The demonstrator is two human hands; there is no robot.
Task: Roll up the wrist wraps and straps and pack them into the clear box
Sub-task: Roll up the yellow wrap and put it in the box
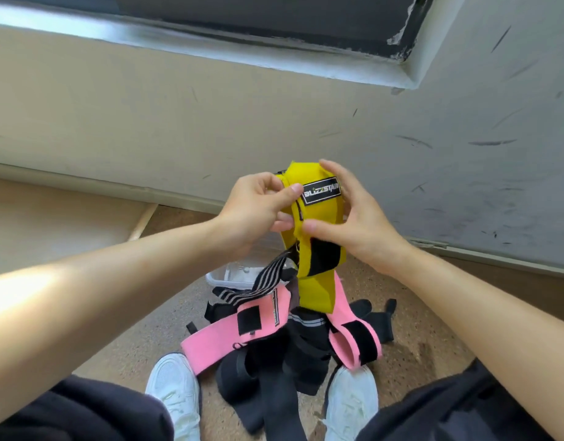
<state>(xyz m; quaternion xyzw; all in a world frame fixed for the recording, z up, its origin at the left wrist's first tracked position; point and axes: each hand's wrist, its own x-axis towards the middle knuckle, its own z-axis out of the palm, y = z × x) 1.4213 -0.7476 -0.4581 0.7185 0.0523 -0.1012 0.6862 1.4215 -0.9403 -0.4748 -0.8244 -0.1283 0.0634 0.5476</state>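
I hold a yellow wrist wrap (315, 275) with a black logo patch up in front of me. My left hand (258, 208) pinches its upper left edge, and my right hand (357, 218) grips its top and right side. Its tail, with a black hook-and-loop patch, hangs down toward the floor. Below lies a heap of pink wraps (217, 338), black straps (274, 377) and a black-and-grey striped strap (271, 278). The clear box (223, 276) sits on the floor behind the heap, mostly hidden by the wraps.
My two white shoes (175, 386) flank the pile on a speckled brown floor (427, 332). A scuffed grey wall (465, 138) rises straight ahead, with a beige skirting ledge (67, 202) to the left.
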